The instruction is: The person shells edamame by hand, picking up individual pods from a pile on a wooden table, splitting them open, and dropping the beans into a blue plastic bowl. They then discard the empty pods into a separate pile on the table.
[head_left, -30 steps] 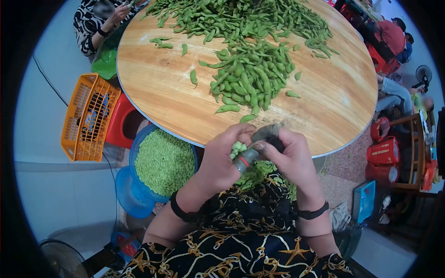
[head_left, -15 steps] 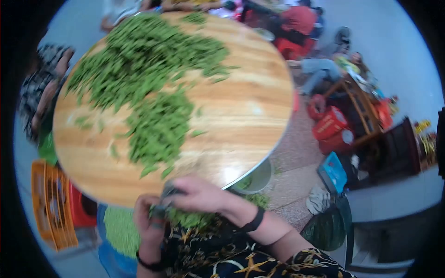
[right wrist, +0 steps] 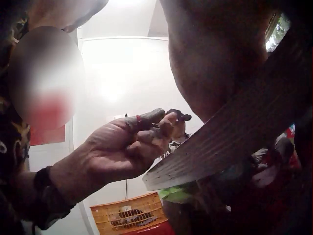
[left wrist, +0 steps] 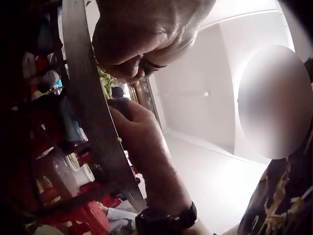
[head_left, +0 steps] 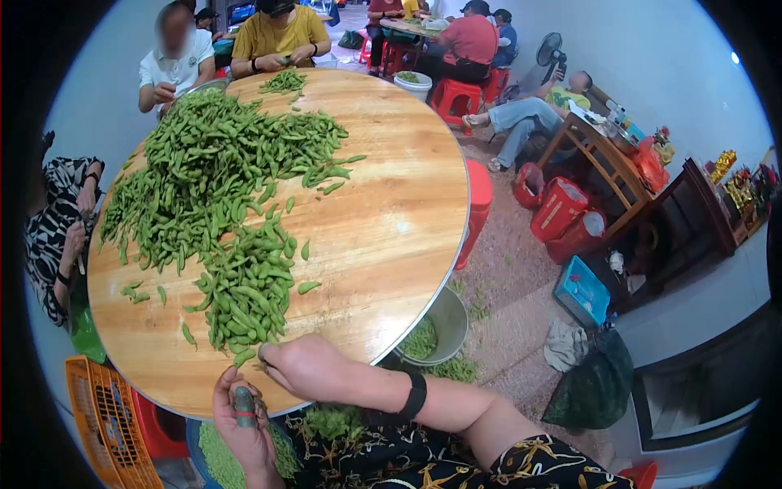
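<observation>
In the head view, a pile of green soybean pods (head_left: 248, 289) lies on the round wooden table (head_left: 391, 269), with a larger heap of pods (head_left: 204, 155) behind it. My right hand (head_left: 314, 367) reaches over the near edge, its grey-covered thumb right beside a loose pod (head_left: 244, 357). My left hand (head_left: 244, 424) is upright at the table edge, index fingertip close to that same pod. A grey-green cover with a red band sits on its thumb (head_left: 243, 405). In the right wrist view its fingers (right wrist: 151, 137) bend together; I cannot tell whether they hold anything.
A blue basin of shelled beans (head_left: 220, 456) stands below the left hand, near an orange crate (head_left: 110, 424) and a red stool (head_left: 155, 424). Under the right arm is a bucket (head_left: 456, 326) with green matter inside. Other people sit around the table.
The head view has swung right and up. My hands were together over my lap, with shelled beans at the left one; now they are apart, the right extended to the near pods.
</observation>
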Motion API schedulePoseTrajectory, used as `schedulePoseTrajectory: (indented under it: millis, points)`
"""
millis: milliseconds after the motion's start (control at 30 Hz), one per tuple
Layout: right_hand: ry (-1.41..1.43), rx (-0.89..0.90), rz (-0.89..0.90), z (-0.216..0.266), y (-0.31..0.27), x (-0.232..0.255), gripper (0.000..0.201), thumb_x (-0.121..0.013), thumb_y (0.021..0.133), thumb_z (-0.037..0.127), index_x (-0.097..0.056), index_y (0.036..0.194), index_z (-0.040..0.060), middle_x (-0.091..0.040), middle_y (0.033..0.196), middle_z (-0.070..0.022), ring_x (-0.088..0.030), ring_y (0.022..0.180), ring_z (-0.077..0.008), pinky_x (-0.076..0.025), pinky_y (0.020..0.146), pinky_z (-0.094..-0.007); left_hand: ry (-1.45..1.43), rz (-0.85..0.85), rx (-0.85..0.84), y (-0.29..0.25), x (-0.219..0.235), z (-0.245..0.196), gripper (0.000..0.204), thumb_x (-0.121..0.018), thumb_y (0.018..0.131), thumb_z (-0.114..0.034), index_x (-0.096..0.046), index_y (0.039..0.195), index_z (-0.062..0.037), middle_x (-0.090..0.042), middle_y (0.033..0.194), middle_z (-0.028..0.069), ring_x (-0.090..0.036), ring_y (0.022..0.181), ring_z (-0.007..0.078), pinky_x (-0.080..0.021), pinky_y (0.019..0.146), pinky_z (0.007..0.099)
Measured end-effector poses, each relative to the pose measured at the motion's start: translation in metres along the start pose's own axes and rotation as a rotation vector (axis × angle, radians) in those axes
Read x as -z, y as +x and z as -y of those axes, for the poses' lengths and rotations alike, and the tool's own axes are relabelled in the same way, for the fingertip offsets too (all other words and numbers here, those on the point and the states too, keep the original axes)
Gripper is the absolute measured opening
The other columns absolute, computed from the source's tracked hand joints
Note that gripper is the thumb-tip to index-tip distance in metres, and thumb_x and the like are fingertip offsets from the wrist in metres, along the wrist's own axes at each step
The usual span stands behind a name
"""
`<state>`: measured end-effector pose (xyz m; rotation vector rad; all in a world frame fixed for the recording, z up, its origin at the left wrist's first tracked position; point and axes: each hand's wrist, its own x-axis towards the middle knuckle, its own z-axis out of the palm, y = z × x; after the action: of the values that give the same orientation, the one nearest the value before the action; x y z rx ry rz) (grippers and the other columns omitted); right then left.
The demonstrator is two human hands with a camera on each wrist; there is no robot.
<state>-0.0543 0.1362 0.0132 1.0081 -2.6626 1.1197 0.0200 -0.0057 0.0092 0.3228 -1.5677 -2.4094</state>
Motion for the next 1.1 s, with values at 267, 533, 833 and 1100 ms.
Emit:
schedulePoseTrajectory:
  millis: [267, 533, 833, 1100]
  points:
    - [1.233, -0.491, 0.353, -0.001, -0.015, 0.013, 0.019, -0.055, 0.086, 0.023, -0.056, 0.083, 0.0044, -0.048, 0.053, -0.003, -0.048, 0.049, -0.015, -0.039, 0.048, -0.0303, -0.119, 0.161, 0.193, 0.006, 0.006, 0.012, 0.026, -0.056, 0.082, -0.001, -0.052, 0.107, 0.0006, -0.051, 0.084, 0.0027, -0.046, 0.055, 0.0053, -0.031, 0.04, 0.0136]
    - [1.04, -0.328, 0.568, 0.001, -0.028, 0.022, 0.018, -0.037, 0.091, 0.021, -0.049, 0.087, 0.0073, -0.047, 0.069, 0.0011, -0.043, 0.062, -0.0082, -0.037, 0.052, -0.0232, -0.151, -0.056, 0.074, 0.0, -0.002, 0.017, 0.009, -0.055, 0.082, -0.007, -0.048, 0.087, -0.0061, -0.047, 0.076, 0.0004, -0.047, 0.061, 0.0071, -0.035, 0.045, 0.0181]
    - [1.147, -0.448, 0.358, 0.008, -0.039, 0.016, 0.016, -0.042, 0.093, 0.015, -0.051, 0.086, 0.0039, -0.049, 0.064, 0.0006, -0.042, 0.052, -0.0063, -0.034, 0.046, -0.021, -0.01, 0.133, 0.079, -0.008, -0.012, 0.014, 0.007, -0.056, 0.083, -0.004, -0.058, 0.09, -0.0028, -0.056, 0.086, 0.0027, -0.05, 0.069, 0.007, -0.04, 0.057, 0.0186]
    - [1.696, -0.741, 0.466, 0.01, -0.049, 0.014, 0.014, -0.044, 0.093, 0.015, -0.052, 0.087, 0.0057, -0.047, 0.065, 0.001, -0.034, 0.048, -0.0024, -0.026, 0.042, -0.0168, -0.267, 0.376, 0.27, -0.005, 0.001, 0.008, 0.011, -0.059, 0.085, -0.015, -0.058, 0.089, -0.0047, -0.056, 0.081, 0.0009, -0.047, 0.063, 0.0053, -0.035, 0.053, 0.0174]
